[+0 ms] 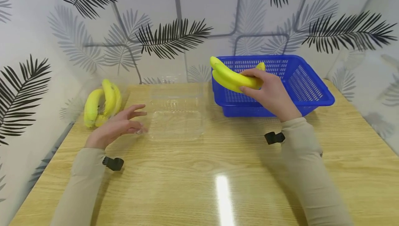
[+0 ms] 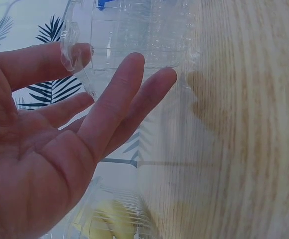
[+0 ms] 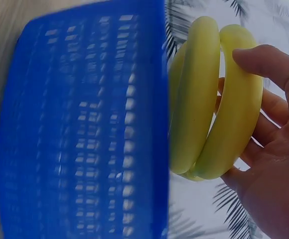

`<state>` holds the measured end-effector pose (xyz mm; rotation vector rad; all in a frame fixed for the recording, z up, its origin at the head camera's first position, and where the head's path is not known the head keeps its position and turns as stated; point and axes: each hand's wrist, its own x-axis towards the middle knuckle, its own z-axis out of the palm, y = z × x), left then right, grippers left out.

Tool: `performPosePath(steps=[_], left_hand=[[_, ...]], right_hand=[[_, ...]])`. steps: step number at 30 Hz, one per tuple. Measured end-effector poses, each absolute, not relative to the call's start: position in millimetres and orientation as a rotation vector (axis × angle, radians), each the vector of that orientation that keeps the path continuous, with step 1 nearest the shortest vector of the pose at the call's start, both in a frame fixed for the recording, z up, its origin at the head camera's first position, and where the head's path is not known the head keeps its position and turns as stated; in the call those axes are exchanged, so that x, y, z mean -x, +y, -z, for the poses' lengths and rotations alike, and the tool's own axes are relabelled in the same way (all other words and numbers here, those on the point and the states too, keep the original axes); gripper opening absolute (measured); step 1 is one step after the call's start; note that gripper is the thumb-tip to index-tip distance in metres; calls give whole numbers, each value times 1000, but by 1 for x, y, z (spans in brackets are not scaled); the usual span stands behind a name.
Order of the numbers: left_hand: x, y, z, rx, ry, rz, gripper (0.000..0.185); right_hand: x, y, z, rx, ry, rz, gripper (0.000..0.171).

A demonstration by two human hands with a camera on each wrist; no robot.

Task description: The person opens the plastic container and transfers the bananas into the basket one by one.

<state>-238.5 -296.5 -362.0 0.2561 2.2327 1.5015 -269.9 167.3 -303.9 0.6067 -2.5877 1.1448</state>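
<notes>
My right hand point(image 1: 254, 82) grips a bunch of yellow bananas point(image 1: 227, 75) and holds it in the air over the left rim of a blue basket point(image 1: 249, 110). In the right wrist view the fingers point(image 3: 264, 64) curl round the bunch point(image 3: 199, 114) next to the basket wall point(image 3: 84, 124). My left hand point(image 1: 138, 118) hovers low over the table with its fingers spread and relaxed. One fingertip point(image 2: 77, 52) touches the corner of an open clear plastic container point(image 1: 176, 122) point(image 2: 134, 30). A second banana bunch point(image 1: 104, 103) lies to the left of that hand.
The wooden table point(image 1: 199, 184) stands against leaf-patterned walls at the back and both sides. The left bunch seems to lie in clear plastic, blurred in the left wrist view point(image 2: 109, 219). A black strap sits on each wrist.
</notes>
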Motion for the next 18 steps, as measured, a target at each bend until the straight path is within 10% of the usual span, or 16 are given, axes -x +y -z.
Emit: performPosePath(steps=[18], left_hand=[[237, -298, 362, -294, 2210, -1540, 79]], right_hand=[[297, 218, 329, -496, -2739, -1027, 33]])
